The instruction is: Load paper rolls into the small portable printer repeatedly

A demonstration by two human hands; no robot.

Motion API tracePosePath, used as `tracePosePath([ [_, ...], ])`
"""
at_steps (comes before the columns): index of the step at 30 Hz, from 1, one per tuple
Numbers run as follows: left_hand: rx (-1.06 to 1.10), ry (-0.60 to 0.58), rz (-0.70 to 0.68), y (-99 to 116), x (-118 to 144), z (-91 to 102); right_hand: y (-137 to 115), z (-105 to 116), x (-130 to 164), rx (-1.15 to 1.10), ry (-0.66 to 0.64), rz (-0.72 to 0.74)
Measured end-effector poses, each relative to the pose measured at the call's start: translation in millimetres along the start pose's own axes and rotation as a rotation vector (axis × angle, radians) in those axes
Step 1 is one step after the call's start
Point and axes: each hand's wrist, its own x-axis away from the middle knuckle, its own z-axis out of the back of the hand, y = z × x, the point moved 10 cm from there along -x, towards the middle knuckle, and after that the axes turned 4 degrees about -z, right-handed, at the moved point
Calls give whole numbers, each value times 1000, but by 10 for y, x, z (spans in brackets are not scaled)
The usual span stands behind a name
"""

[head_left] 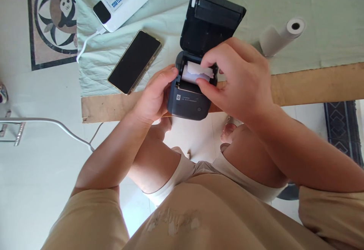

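Observation:
A small dark portable receipt printer (187, 104) is held over the table's front edge, its lid (212, 22) swung up and away from me. My left hand (156, 91) grips its left side, the thumb on the top rim and the other fingers mostly hidden behind the body. Inside the compartment sits a white paper roll (195, 75) with a ragged torn end. My right hand (239, 75) reaches in from the right, thumb and index finger closed at the roll's right part. A second white paper roll (284, 36) lies on the cloth to the right.
A black-screened phone (135, 62) lies left of the printer. Behind it is a white power bank (122, 3) with a white cable (88, 41) plugged in. Green cloth (321, 26) covers the table, whose bare wooden edge (313, 85) faces me. My legs are below that edge.

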Motion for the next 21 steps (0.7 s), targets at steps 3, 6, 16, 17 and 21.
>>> tracePosePath([
  [3, 10, 33, 21, 11, 0, 6, 138, -89, -31, -81, -56, -100],
  [6, 10, 23, 43, 14, -7, -47, 178, -97, -58, -139, -39, -117],
  [16, 76, 8, -131, 149, -30, -85, -281, 212, 249, -174, 96, 169],
  [17, 85, 0, -136, 160, -26, -95, -312, 198, 274, -164, 82, 187],
  [21, 87, -42, -183, 216, -2, -130, -380, 124, 301, -182, -18, 250],
])
